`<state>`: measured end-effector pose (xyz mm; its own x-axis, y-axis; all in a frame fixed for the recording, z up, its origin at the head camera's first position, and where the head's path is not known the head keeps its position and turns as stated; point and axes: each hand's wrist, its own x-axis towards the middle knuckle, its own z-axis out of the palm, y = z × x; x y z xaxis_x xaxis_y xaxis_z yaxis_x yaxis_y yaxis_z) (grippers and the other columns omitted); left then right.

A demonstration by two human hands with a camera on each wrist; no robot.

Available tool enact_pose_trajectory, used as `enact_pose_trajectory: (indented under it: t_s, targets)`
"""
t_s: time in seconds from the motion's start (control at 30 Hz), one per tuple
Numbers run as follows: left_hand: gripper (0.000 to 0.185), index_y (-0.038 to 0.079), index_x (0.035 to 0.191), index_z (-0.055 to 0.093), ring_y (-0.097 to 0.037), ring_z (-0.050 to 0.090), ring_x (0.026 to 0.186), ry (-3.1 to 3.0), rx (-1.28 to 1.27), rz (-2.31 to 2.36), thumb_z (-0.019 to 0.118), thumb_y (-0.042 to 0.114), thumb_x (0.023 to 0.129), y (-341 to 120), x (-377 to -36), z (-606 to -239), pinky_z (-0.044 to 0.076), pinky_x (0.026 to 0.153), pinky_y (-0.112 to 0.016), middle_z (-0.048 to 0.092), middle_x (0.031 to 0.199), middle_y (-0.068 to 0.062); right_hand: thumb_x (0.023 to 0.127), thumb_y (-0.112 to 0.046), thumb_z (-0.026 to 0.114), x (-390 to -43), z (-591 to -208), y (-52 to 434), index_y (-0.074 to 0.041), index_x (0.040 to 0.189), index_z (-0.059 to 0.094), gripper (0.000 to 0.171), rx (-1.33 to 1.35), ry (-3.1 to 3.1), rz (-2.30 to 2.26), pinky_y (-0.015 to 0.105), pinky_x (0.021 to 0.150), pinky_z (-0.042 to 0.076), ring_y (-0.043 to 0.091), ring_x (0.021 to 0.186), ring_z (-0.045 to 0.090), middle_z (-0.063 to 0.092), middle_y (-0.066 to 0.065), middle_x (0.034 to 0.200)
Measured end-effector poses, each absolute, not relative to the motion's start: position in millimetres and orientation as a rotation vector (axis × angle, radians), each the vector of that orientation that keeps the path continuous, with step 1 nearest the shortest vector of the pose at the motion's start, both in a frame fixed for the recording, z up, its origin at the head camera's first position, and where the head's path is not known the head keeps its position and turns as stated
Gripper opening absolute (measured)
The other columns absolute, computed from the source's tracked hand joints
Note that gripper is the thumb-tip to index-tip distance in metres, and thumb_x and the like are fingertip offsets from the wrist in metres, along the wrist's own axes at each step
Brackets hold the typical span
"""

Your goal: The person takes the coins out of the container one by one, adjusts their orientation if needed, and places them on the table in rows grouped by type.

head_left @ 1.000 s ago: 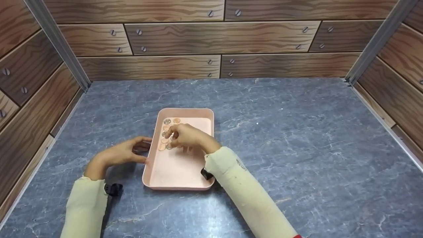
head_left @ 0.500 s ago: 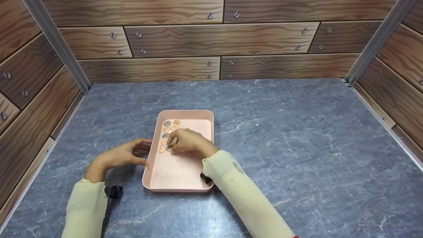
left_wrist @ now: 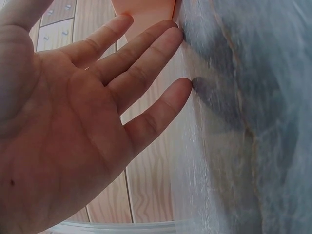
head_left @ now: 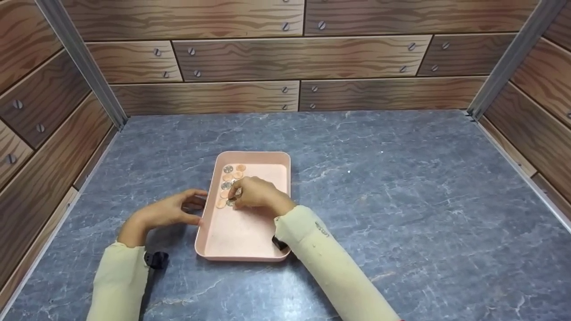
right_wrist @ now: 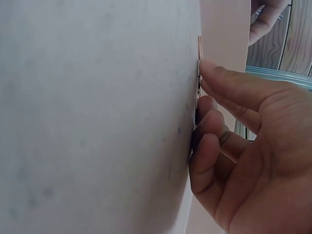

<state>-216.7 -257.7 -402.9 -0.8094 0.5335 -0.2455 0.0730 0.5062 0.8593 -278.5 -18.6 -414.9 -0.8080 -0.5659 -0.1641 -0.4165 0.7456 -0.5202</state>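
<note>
Bright even light, blurred wrist close-ups

1. Looked forward and down from the head, from well above the pink tray [head_left: 243, 232], taking in the whole tabletop [head_left: 401, 187] and the wooden walls behind it.
2. Sat very close at the left wrist, facing along the left hand [left_wrist: 73, 122] toward the tray's outer wall [left_wrist: 146, 12].
3. Sat very close at the right wrist, facing across the tray's floor [right_wrist: 97, 117] past the right hand [right_wrist: 243, 161].
4. Shared the tray across all three.
</note>
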Motion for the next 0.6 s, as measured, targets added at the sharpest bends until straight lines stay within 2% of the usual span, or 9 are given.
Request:
enact_pose_trajectory:
  t_s: [0.17,0.43,0.6]
  targets:
    - [0.076,-0.003,0.145,0.032,-0.047,0.041,0.133,2.269,0.505,1.250,0.074,0.018,0.085,-258.3,-217.2,-403.6,0.041,0.107,-0.053,0.043,0.142,-0.032,0.077,-0.023,0.078,-278.4,-415.9,-19.3,-0.025,0.101,0.074,0.025,-0.761,2.654,-0.666,0.032,0.074,0.047,0.013,0.086,0.058,0.071,-0.003,0.101]
    - [0.077,-0.003,0.145,0.032,-0.047,0.042,0.132,2.277,0.514,1.242,0.074,0.019,0.085,-259.5,-218.5,-405.0,0.040,0.107,-0.053,0.044,0.141,-0.031,0.078,-0.024,0.078,-278.5,-416.2,-19.7,-0.024,0.105,0.073,0.027,-0.734,2.632,-0.690,0.031,0.075,0.047,0.016,0.088,0.059,0.070,0.001,0.107]
    - [0.077,-0.003,0.145,0.032,-0.047,0.043,0.132,2.281,0.513,1.242,0.074,0.019,0.085,-259.0,-218.2,-406.1,0.040,0.108,-0.053,0.044,0.141,-0.031,0.079,-0.020,0.075,-278.7,-417.1,-18.7,-0.021,0.100,0.074,0.021,-0.758,2.642,-0.698,0.033,0.076,0.048,0.015,0.087,0.058,0.071,0.003,0.105]
